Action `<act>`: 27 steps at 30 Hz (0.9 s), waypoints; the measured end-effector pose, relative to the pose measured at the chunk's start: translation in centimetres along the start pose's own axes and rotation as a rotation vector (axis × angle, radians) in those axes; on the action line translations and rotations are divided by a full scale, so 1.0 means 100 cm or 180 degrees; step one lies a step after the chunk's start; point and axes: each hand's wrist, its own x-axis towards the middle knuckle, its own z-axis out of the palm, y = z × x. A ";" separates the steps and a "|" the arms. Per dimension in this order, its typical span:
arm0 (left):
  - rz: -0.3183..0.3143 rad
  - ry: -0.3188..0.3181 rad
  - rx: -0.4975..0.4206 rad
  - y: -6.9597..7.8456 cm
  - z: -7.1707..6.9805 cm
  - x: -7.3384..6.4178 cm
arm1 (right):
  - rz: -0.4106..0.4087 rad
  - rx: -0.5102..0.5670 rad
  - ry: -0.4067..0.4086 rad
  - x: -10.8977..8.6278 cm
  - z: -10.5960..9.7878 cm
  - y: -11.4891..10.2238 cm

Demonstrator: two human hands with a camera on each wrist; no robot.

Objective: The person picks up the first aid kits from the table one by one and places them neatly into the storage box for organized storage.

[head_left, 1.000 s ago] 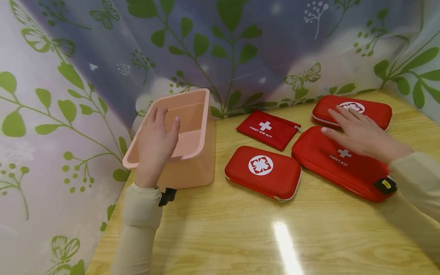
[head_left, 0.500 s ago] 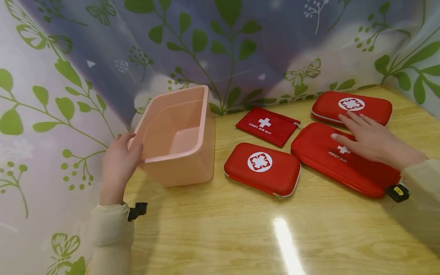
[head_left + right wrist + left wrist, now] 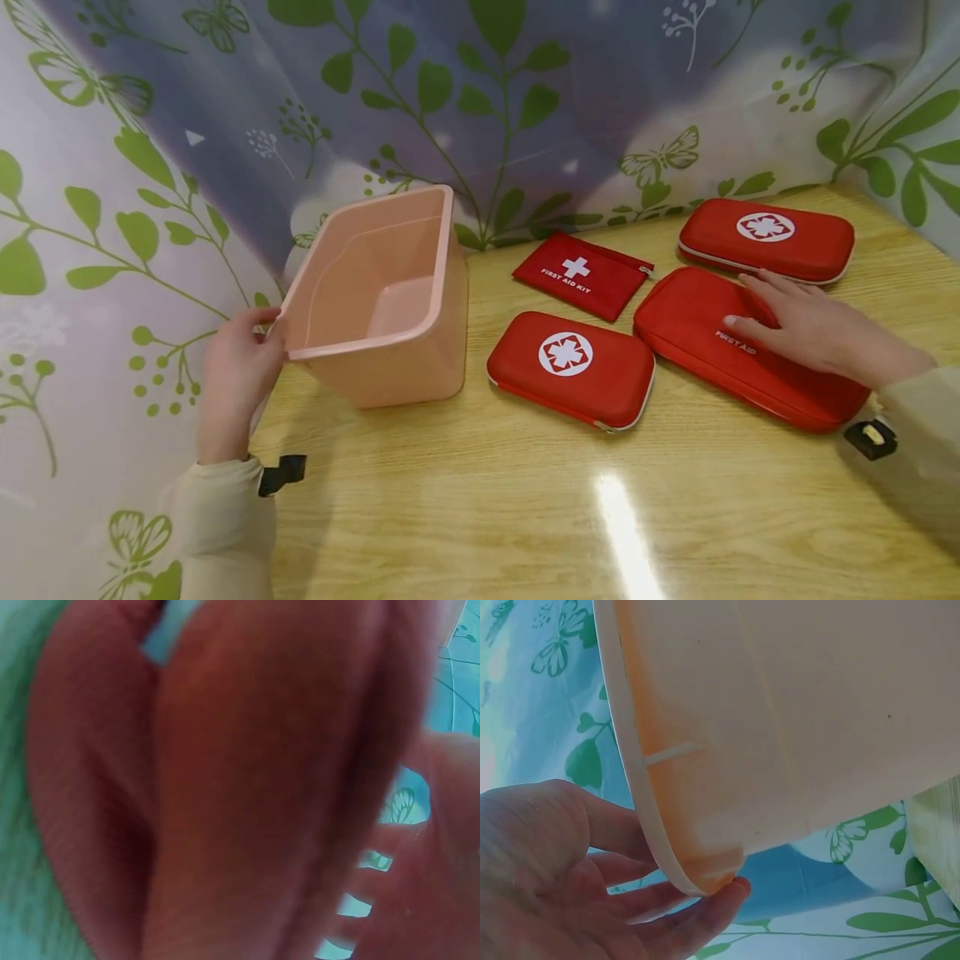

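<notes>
My left hand (image 3: 238,371) holds the near left corner of the rim of a pink plastic bin (image 3: 393,367). In the left wrist view, the fingers (image 3: 694,919) curl about the bin's lip (image 3: 622,705). On the right, my right hand (image 3: 817,329) lies over a large red first aid pouch (image 3: 690,325), fingers extended towards its far edge and thumb on top. The right wrist view shows the pouch (image 3: 255,795) close and blurred; whether the palm presses on it is hidden.
A red hard case (image 3: 573,383) lies on the wooden table (image 3: 465,500) between bin and pouch. Behind it is a flat first aid kit bag (image 3: 581,292). Another red case (image 3: 795,242) stands at the back right. Leaf-patterned cloth (image 3: 570,125) borders the table.
My left hand has moved from over the bin to the left and now grips its rim corner. The right hand has shifted slightly right and nearer over the large pouch.
</notes>
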 end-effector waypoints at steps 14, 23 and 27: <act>0.0111 0.0039 -0.0076 -0.009 -0.002 0.002 | -0.0045 -0.0217 0.0087 -0.008 0.010 0.007; 0.0142 0.0021 -0.0120 -0.014 0.000 0.002 | 0.0033 -0.0240 0.0147 -0.010 0.011 0.008; 0.0128 -0.0004 -0.0102 -0.015 0.001 0.003 | 0.0190 -0.0256 0.0126 -0.015 0.010 0.005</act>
